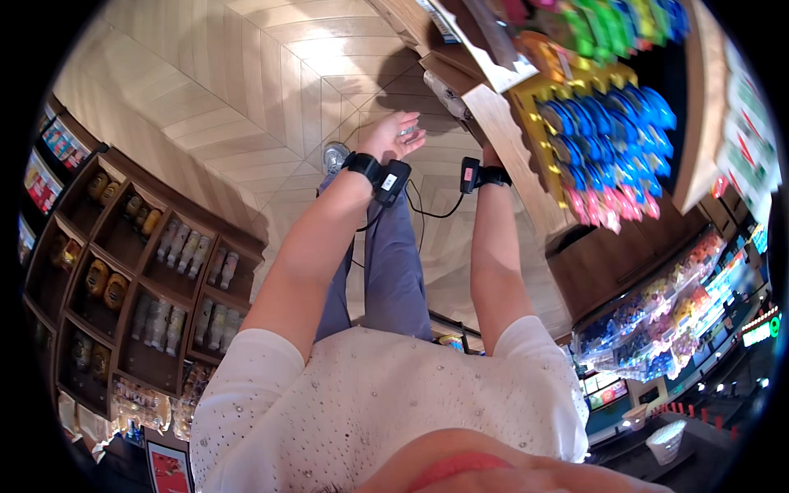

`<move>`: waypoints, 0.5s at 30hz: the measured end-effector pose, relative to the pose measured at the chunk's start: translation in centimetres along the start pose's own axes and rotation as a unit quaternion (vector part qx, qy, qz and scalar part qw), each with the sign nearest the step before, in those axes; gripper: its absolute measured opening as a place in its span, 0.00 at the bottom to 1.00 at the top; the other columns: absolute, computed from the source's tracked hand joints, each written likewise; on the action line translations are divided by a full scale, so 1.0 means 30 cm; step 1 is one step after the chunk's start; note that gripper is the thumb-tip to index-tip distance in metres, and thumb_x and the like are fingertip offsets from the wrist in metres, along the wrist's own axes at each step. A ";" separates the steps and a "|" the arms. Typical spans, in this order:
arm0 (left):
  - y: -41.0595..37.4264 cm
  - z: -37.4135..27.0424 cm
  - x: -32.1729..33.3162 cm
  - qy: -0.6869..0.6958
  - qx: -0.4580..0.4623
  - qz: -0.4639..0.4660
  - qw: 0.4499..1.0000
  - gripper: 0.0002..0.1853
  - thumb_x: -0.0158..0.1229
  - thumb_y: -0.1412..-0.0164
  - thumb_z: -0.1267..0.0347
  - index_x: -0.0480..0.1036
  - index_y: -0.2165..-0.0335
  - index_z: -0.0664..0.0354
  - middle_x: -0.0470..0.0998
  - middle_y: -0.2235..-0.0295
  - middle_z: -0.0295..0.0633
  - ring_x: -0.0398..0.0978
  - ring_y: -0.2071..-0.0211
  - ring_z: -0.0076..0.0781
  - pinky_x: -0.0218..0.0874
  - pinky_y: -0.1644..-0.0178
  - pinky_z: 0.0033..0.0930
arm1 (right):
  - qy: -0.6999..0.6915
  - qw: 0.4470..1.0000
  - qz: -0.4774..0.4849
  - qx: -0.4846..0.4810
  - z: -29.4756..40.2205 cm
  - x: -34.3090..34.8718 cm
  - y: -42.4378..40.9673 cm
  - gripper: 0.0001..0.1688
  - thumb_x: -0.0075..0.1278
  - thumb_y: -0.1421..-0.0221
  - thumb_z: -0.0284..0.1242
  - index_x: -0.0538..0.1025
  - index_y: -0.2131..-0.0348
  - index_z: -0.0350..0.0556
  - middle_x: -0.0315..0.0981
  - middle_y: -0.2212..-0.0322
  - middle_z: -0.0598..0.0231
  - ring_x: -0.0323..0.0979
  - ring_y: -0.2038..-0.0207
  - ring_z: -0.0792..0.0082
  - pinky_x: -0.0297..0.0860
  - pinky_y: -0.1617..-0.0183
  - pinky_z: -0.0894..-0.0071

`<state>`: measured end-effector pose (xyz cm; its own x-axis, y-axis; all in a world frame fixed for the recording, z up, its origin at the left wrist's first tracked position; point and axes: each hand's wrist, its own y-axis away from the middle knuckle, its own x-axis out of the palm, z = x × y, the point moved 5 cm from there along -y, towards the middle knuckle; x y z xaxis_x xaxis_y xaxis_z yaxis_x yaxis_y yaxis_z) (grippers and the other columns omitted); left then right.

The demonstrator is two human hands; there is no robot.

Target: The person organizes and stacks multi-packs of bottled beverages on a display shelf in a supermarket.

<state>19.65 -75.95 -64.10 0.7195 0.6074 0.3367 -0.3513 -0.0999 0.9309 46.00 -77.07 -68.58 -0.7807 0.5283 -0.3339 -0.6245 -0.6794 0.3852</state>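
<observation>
My left hand is held out over the floor, fingers partly curled and spread. A small shiny patch shows between its fingers; whether it is a held object I cannot tell. My right hand is mostly hidden by the scalloped wooden edge of a display shelf, so its fingers and anything in them are out of sight. Near it, a clear-wrapped item lies at the lower shelf. Both wrists wear black straps with small boxes, the left box and the right box, with cables attached.
Blue round packs and pink packs hang on a yellow rack at the right. A wooden cubby shelf with bottles and jars stands at the left. Bagged goods hang at the lower right. Herringbone flooring lies ahead.
</observation>
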 end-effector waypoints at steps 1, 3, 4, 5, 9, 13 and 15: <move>-0.049 0.006 0.007 0.004 -0.006 0.008 1.000 0.18 0.41 0.36 0.67 0.63 0.51 0.65 0.63 0.51 0.46 0.65 0.54 0.43 0.61 0.48 0.45 | 0.020 1.000 -0.004 -0.016 -0.026 0.009 -0.028 0.22 0.43 0.40 0.35 0.67 0.50 0.44 0.64 0.49 0.61 0.63 0.49 0.64 0.64 0.48 0.66; -0.152 0.028 0.022 0.008 -0.014 0.014 1.000 0.17 0.42 0.36 0.68 0.62 0.51 0.63 0.61 0.49 0.45 0.63 0.51 0.45 0.60 0.47 0.47 | 0.060 0.997 -0.008 -0.043 -0.066 0.012 -0.075 0.22 0.43 0.40 0.35 0.66 0.50 0.43 0.64 0.50 0.61 0.63 0.49 0.64 0.64 0.48 0.66; -0.193 0.043 0.031 0.020 -0.016 0.009 1.000 0.17 0.42 0.36 0.68 0.62 0.51 0.63 0.61 0.49 0.45 0.62 0.50 0.46 0.60 0.47 0.48 | 0.080 0.995 -0.007 -0.056 -0.079 0.017 -0.099 0.22 0.44 0.40 0.35 0.66 0.50 0.43 0.65 0.50 0.61 0.63 0.49 0.64 0.63 0.48 0.66; -0.231 0.054 0.037 0.031 -0.018 0.006 0.999 0.17 0.42 0.36 0.68 0.61 0.50 0.62 0.60 0.49 0.44 0.62 0.49 0.46 0.60 0.47 0.48 | 0.093 0.994 -0.004 -0.062 -0.097 0.029 -0.122 0.22 0.44 0.40 0.35 0.66 0.50 0.43 0.65 0.50 0.61 0.63 0.49 0.64 0.63 0.48 0.66; -0.341 0.071 0.070 0.041 0.006 0.041 0.998 0.14 0.41 0.36 0.70 0.64 0.53 0.61 0.64 0.50 0.43 0.65 0.51 0.45 0.61 0.48 0.49 | 0.143 0.986 -0.001 -0.085 -0.111 0.031 -0.174 0.22 0.44 0.40 0.34 0.66 0.50 0.42 0.65 0.50 0.61 0.64 0.50 0.65 0.63 0.48 0.67; -0.417 0.070 0.083 0.087 0.003 0.066 0.994 0.11 0.43 0.37 0.69 0.69 0.59 0.59 0.71 0.57 0.41 0.70 0.56 0.40 0.63 0.49 0.48 | 0.173 0.980 0.015 -0.096 -0.114 0.044 -0.194 0.22 0.45 0.41 0.34 0.66 0.50 0.41 0.65 0.50 0.61 0.64 0.50 0.66 0.63 0.48 0.68; -0.414 0.073 0.099 0.098 0.009 0.079 0.992 0.09 0.45 0.38 0.69 0.71 0.62 0.60 0.74 0.61 0.41 0.71 0.58 0.38 0.63 0.50 0.47 | 0.183 0.978 0.007 -0.097 -0.127 0.020 -0.186 0.22 0.45 0.41 0.34 0.66 0.50 0.41 0.65 0.51 0.61 0.64 0.51 0.66 0.63 0.48 0.68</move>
<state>27.47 -74.63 -74.33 0.5253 0.7247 0.4460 -0.4378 -0.2193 0.8719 49.09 -74.90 -74.19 -0.7057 0.3245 -0.6299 -0.5703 -0.7877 0.2331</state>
